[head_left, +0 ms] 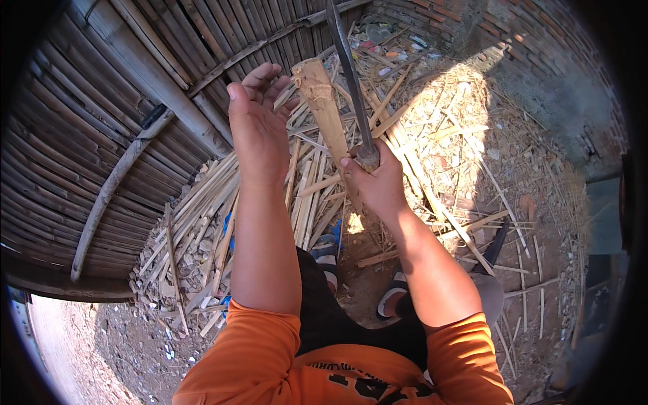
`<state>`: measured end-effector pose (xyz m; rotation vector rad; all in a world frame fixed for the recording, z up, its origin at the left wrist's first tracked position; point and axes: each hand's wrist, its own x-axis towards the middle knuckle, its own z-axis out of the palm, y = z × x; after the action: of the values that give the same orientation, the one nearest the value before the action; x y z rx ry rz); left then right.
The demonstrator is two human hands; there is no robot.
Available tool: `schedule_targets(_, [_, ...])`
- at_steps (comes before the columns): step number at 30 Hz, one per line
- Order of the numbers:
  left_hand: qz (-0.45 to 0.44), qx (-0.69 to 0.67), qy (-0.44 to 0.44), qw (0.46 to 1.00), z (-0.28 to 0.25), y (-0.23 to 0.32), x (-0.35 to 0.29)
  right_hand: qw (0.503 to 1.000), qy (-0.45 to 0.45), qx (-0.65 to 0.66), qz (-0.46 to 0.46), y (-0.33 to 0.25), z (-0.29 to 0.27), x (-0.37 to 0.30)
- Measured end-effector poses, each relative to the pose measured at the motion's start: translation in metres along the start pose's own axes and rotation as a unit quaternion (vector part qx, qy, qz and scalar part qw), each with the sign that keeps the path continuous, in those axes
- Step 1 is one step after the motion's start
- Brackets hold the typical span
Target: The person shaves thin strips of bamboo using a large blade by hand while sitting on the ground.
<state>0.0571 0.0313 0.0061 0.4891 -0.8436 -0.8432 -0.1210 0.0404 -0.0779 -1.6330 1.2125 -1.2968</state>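
Note:
My right hand (381,183) is closed round the handle of a machete (350,71), whose long dark blade points up and away from me. The thumb of that hand lies against a thick, pale piece of split wood (325,108), which stands tilted just left of the blade. Its top end is rough and chipped, and its lower end runs down behind my right hand. To the left of the wood, my left hand (262,131) is raised with its fingers apart and holds nothing. Between that palm and the wood there is a small gap.
Split wood strips (307,196) lie heaped beyond and below my hands, with more scattered to the right. A bamboo wall (101,135) rises on the left, crossed by poles. A brick wall (540,74) stands at the far right. My sandalled feet (391,297) are among the debris.

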Motion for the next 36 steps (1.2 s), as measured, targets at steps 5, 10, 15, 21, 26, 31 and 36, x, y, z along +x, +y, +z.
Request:
schedule_targets(5, [-0.110, 0.165, -0.002, 0.980, -0.012, 0.002, -0.007, 0.991, 0.130, -0.002, -0.019, -0.018, -0.019, 0.035])
schedule_targets(10, [-0.337, 0.225, -0.330, 0.852, -0.013, 0.004, -0.023, 0.958, 0.260, 0.117, -0.030, -0.044, -0.042, 0.073])
schedule_targets(15, [-0.402, 0.315, -0.505, 0.696, 0.018, -0.031, -0.052, 0.909, 0.386, 0.130, -0.090, -0.063, -0.083, 0.109])
schedule_targets(21, [-0.330, 0.519, -0.367, 0.698, 0.003, -0.100, -0.078, 0.873, 0.432, 0.225, -0.011, -0.110, -0.129, 0.123])
schedule_targets(26, [-0.451, 0.208, -0.099, 0.862, 0.016, -0.110, -0.080, 0.804, 0.451, 0.386, 0.038, -0.102, -0.174, 0.134])
schedule_targets(31, [-0.229, -0.024, 0.143, 0.962, 0.011, -0.104, -0.057, 0.773, 0.452, 0.438, 0.078, -0.086, -0.190, 0.126])
schedule_targets(36, [-0.020, -0.021, 0.255, 0.966, -0.023, -0.067, -0.005, 0.756, 0.397, 0.494, 0.162, -0.041, -0.183, 0.106])
